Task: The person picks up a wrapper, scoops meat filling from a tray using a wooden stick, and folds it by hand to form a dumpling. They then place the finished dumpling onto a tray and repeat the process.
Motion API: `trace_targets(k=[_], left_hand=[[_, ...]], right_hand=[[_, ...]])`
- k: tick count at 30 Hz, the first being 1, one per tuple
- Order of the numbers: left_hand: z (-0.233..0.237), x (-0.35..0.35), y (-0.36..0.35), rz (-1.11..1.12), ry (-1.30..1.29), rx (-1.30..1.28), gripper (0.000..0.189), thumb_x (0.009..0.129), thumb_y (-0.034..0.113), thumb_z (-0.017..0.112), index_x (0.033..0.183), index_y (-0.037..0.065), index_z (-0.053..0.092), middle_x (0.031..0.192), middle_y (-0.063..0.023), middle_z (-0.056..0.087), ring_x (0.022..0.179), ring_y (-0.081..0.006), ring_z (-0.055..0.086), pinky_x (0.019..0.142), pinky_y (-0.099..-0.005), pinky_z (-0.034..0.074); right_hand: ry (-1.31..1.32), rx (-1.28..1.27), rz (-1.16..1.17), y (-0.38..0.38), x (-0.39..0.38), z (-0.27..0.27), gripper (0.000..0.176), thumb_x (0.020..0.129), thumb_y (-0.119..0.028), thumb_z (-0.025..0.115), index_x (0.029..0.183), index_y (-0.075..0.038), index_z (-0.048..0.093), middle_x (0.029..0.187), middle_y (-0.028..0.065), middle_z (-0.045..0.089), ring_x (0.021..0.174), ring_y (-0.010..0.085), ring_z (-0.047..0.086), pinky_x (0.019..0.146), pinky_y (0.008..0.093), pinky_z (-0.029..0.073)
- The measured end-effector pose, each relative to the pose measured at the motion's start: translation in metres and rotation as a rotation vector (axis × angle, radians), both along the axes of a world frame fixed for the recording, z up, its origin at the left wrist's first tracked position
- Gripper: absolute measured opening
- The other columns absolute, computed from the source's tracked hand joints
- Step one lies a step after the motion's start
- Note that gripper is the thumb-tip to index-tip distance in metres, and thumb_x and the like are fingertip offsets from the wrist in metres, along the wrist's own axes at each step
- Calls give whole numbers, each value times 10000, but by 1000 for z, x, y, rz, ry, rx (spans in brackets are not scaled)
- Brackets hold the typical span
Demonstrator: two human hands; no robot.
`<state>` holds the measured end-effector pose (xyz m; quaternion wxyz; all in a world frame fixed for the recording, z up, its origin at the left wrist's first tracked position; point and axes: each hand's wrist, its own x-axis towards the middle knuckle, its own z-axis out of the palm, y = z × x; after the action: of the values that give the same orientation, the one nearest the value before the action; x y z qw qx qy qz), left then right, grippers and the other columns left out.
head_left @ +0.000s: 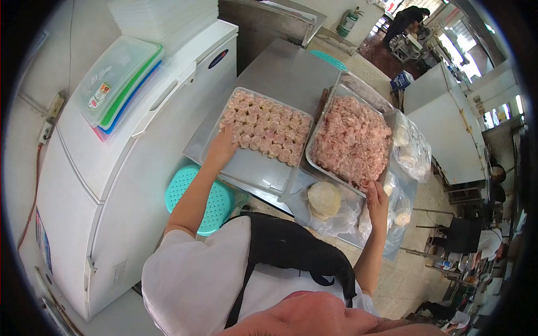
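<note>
My left hand (224,147) is at the left edge of a clear tray (272,178), its fingers closed against the end of the rows of small meat-filled dumplings (266,126). Whatever those fingers hold is hidden. The part of the tray nearest me shows bare plastic. To the right, a deep metal pan (319,162) holds a heap of pinkish ground meat (352,140). My right hand (377,197) is pinched at the pan's near right corner, beside the meat; what it grips is too small to tell. A stack of round pale wrappers (324,200) lies below the pan on plastic.
Plastic bags of pale rounds (412,148) lie right of the pan on the metal table (280,70). A white freezer (140,157) with coloured lids (120,84) stands left, a turquoise stool (204,204) below the table. Another person (406,22) bends over far behind.
</note>
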<state>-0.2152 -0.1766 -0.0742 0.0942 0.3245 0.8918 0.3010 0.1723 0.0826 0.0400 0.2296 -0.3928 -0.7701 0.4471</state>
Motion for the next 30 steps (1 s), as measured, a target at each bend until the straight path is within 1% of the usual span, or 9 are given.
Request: trace_targets(k=[1, 4, 5, 7, 12, 14, 18, 22, 30], left_hand=[[-5, -4, 5, -20, -13, -3, 677, 769, 115, 688, 1365, 33, 378, 1290, -249, 517, 1146, -399, 542, 955, -460, 461], [-17, -11, 5, -113, 37, 16, 709, 766, 112, 697, 1385, 14, 365, 1343, -259, 479, 1217, -395, 495, 1008, -448, 426], [-20, -13, 5, -156, 97, 37, 727, 764, 115, 702, 1396, 11, 358, 1369, -261, 459, 1250, -393, 469, 1033, -442, 407], [9, 0, 1, -174, 79, -55, 727, 763, 127, 712, 1395, 22, 369, 1380, -259, 452, 1268, -389, 457, 1045, -440, 396], [69, 70, 28, -210, 198, -56, 660, 776, 156, 724, 1366, 59, 445, 1404, -234, 446, 1304, -374, 431, 1068, -431, 378], [88, 111, 55, -456, 141, 160, 568, 798, 161, 707, 1321, 74, 505, 1395, -199, 470, 1298, -365, 440, 1066, -429, 382], [76, 184, 101, -652, -1, 277, 457, 822, 152, 674, 1254, 70, 547, 1243, -163, 553, 1163, -354, 521, 981, -430, 429], [67, 220, 123, -705, -216, 153, 379, 823, 165, 671, 1181, 75, 586, 1064, -149, 568, 1025, -335, 553, 910, -423, 449], [46, 242, 133, -636, -33, 74, 325, 766, 186, 736, 1053, 68, 643, 1036, -128, 562, 1014, -329, 552, 883, -405, 439]], right_hand=[[-1, 1, -13, 5, 1, 3, 312, 997, -303, 527, 1030, -26, 668, 624, -69, 438, 549, 32, 399, 490, 197, 300], [-346, 399, 98, 28, 7, 20, 365, 975, -349, 510, 987, -20, 670, 825, 220, 644, 763, 356, 636, 677, 419, 476], [-347, 395, 69, 39, 11, 30, 365, 975, -349, 510, 987, -20, 670, 825, 220, 644, 763, 356, 636, 677, 419, 476], [-783, 685, 188, 63, 22, 54, 358, 935, -347, 549, 860, -20, 674, 828, 206, 656, 797, 410, 623, 691, 466, 489], [-865, 962, 195, 117, 30, 65, 323, 894, -330, 576, 749, -60, 678, 748, 149, 662, 718, 342, 654, 622, 449, 507], [-801, 1135, 201, 135, 28, 41, 275, 880, -285, 579, 734, -74, 678, 721, 127, 663, 667, 300, 666, 578, 418, 516], [-755, 1189, 247, 136, 20, -31, 227, 863, -221, 575, 722, -60, 652, 711, 124, 658, 626, 287, 667, 558, 404, 527], [-648, 988, 328, 111, 48, -26, 266, 907, -244, 545, 732, -60, 624, 711, 127, 647, 628, 287, 663, 539, 406, 526], [-435, 1116, 348, 145, 52, 6, 274, 911, -306, 580, 765, -77, 617, 702, 81, 630, 627, 290, 652, 556, 393, 527]])
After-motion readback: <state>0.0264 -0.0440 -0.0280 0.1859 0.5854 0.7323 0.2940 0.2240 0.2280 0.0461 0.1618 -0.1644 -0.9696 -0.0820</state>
